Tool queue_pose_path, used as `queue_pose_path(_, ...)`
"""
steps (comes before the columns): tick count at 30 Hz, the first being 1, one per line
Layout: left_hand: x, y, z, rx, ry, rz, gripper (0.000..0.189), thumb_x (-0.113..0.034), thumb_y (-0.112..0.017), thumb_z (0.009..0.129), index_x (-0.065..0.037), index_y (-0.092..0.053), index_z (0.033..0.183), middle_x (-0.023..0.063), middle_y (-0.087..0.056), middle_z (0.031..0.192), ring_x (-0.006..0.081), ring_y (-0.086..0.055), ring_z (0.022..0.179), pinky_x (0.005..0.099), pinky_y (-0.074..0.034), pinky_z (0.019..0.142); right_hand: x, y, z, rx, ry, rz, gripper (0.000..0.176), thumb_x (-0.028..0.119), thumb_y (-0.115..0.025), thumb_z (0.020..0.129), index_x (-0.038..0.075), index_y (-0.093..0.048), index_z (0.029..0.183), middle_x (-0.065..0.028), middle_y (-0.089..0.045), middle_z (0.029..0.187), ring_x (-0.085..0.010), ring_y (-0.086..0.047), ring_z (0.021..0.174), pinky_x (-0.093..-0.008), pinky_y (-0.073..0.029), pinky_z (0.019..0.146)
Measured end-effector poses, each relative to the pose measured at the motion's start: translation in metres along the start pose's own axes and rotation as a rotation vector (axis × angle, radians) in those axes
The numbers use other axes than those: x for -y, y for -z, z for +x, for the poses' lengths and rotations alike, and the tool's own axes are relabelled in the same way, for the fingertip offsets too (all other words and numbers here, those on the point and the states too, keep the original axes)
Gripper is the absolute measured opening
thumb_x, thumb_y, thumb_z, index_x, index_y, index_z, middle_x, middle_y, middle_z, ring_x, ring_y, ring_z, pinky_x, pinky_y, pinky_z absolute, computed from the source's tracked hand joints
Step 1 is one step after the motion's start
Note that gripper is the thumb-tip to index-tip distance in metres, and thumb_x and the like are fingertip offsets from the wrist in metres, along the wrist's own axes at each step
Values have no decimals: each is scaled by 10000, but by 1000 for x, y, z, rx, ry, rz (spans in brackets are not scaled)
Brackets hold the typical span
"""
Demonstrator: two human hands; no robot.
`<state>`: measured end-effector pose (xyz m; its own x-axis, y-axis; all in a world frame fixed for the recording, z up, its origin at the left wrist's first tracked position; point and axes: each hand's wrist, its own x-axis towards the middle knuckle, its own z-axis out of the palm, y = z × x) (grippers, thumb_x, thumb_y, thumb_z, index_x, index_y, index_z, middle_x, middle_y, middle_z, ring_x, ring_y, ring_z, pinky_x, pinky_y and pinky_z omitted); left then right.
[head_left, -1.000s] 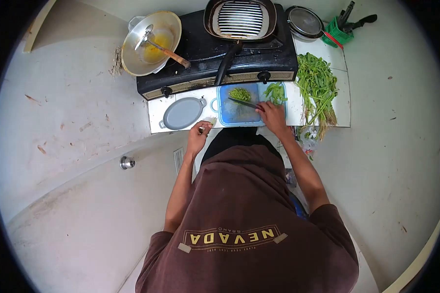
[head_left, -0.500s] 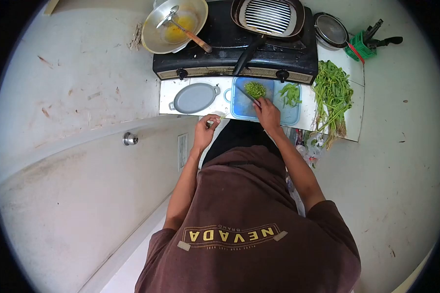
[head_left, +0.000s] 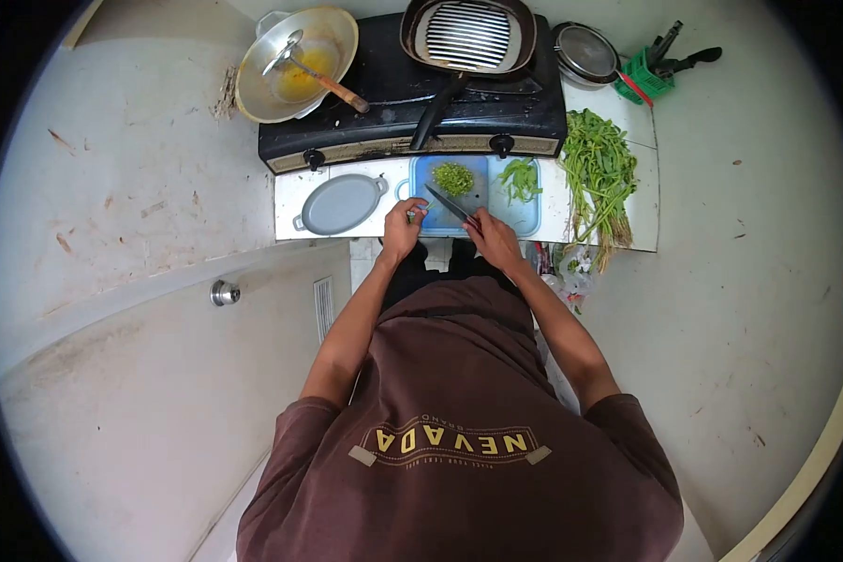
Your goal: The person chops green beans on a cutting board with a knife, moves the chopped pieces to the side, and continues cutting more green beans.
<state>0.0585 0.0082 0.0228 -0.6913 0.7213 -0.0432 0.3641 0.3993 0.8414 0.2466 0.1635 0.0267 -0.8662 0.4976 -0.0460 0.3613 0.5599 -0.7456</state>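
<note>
My right hand is wrapped round the handle of a knife, whose blade points up and left over the blue cutting board. At the board's left edge my left hand pinches a small piece of green stem near the blade. A pile of chopped greens lies on the board just beyond the knife tip. Some loose green leaves rest on the right part of the board.
A grey oval plate lies left of the board. Behind stands a black stove with a wok and a grill pan. To the right are leafy greens, a strainer and a green basket of knives.
The camera view has shifted, so the counter appears further left. My left hand has come to the board's edge, and the knife has moved from beside the chopped pile to near that hand.
</note>
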Motion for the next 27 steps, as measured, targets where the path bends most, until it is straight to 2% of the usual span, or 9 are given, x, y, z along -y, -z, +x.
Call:
queue_pose_path(3, 5, -8, 1, 7, -74, 109, 152, -47, -660, 915, -64, -716, 1054, 175, -642, 874, 378, -662, 844, 460, -513, 780, 2, 7, 1, 52, -39, -38, 321, 307, -606, 1018, 21, -479, 1090, -221, -706, 881, -455, -686, 802, -526, -532, 680)
queue_pose_path(7, 2, -7, 0, 56, -135, 214, 154, -98, -628, 939, -77, -711, 1066, 173, -624, 926, 397, -654, 843, 485, -522, 769, 12, 7, 12, 88, -52, -89, 346, 311, -599, 1018, -2, -460, 1064, -254, -702, 846, -479, -683, 791, -554, -535, 682)
queue_pose_path(10, 2, -3, 0, 114, -156, 275, 170, -113, -603, 948, -84, -699, 1086, 172, -613, 947, 406, -650, 848, 497, -533, 763, 15, -2, 19, 150, -127, -165, 391, 340, -569, 1014, -11, -469, 1152, -274, -701, 830, -484, -695, 808, -561, -553, 718)
queue_pose_path(13, 1, -3, 2, 132, -169, 292, 184, -96, -598, 947, -79, -689, 1107, 179, -612, 963, 415, -645, 868, 502, -532, 769, 13, -15, 19, 144, -162, -167, 401, 337, -562, 1010, -21, -481, 1171, -296, -691, 814, -494, -693, 817, -570, -555, 739)
queue_pose_path(15, 2, -4, -1, 136, -138, 268, 198, -73, -606, 945, -74, -687, 1125, 193, -609, 976, 424, -636, 898, 502, -515, 783, 10, -20, 15, 167, -170, -213, 389, 332, -569, 1001, -25, -525, 1149, -288, -697, 828, -486, -695, 827, -570, -558, 748)
queue_pose_path(19, 6, -8, -2, 97, -209, 270, 202, -88, -577, 950, -78, -679, 1124, 176, -603, 978, 425, -645, 849, 514, -545, 748, 9, -13, 4, 229, -131, -287, 359, 330, -573, 989, -19, -611, 1069, -264, -709, 844, -476, -700, 828, -567, -564, 756)
queue_pose_path(22, 5, -11, -6, 84, -205, 280, 214, -77, -577, 946, -82, -679, 1134, 176, -601, 982, 425, -646, 845, 515, -545, 744, 10, -9, 2, 203, -108, -286, 355, 356, -582, 977, 4, -619, 991, -276, -692, 789, -489, -689, 784, -566, -561, 734)
queue_pose_path(27, 1, -10, -6, 79, -202, 296, 217, -66, -578, 940, -83, -682, 1129, 169, -603, 982, 410, -652, 831, 508, -549, 730, 20, -10, 13, 217, -173, -285, 382, 372, -537, 1009, -5, -598, 1022, -285, -688, 772, -490, -689, 773, -575, -553, 717)
